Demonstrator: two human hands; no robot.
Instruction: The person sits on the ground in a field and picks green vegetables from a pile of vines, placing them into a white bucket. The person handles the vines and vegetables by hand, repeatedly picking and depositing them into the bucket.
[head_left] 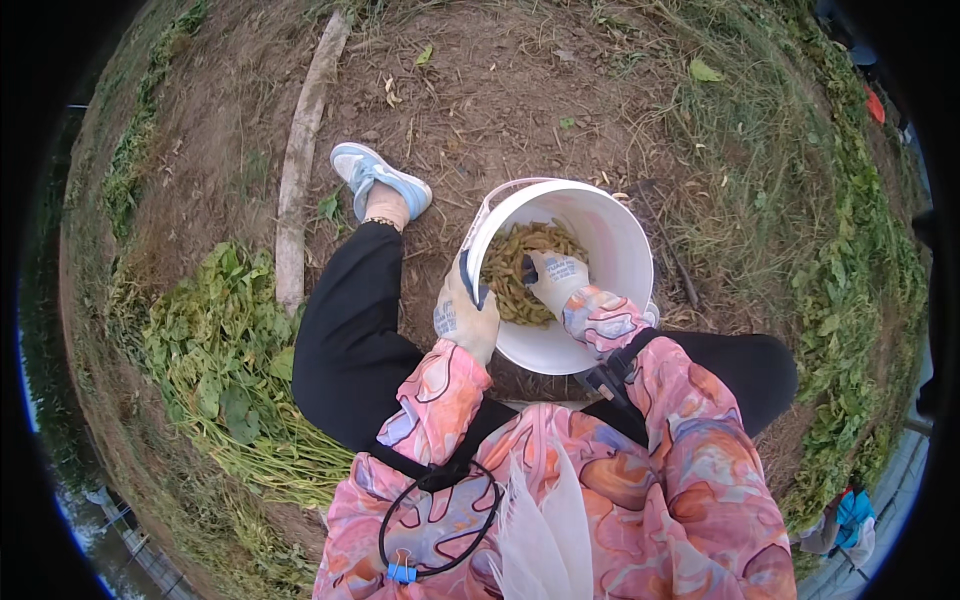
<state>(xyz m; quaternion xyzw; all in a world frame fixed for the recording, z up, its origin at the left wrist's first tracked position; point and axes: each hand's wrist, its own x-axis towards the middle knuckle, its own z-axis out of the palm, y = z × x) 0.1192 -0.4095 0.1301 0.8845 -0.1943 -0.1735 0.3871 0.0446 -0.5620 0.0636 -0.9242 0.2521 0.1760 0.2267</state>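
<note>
Between my legs, a white bucket (620,245) is tipped so that its mouth faces me. Yellow-green bean pods (508,282) lie in a heap inside it. My left hand (467,318), in a pale work glove with dark-coated fingertips, is closed round the bucket's left rim. Inside the bucket, my right hand (556,280) wears a matching glove and rests on the pods. Its dark fingertips are curled down among them, and whatever they hold is hidden.
A pile of pulled leafy bean plants (230,350) lies at my left. Beyond it a wooden pole (308,150) stretches across bare soil. My outstretched foot in a blue-and-white shoe (385,180) is left of the bucket. Dry stalks and green plants (850,300) line the right side.
</note>
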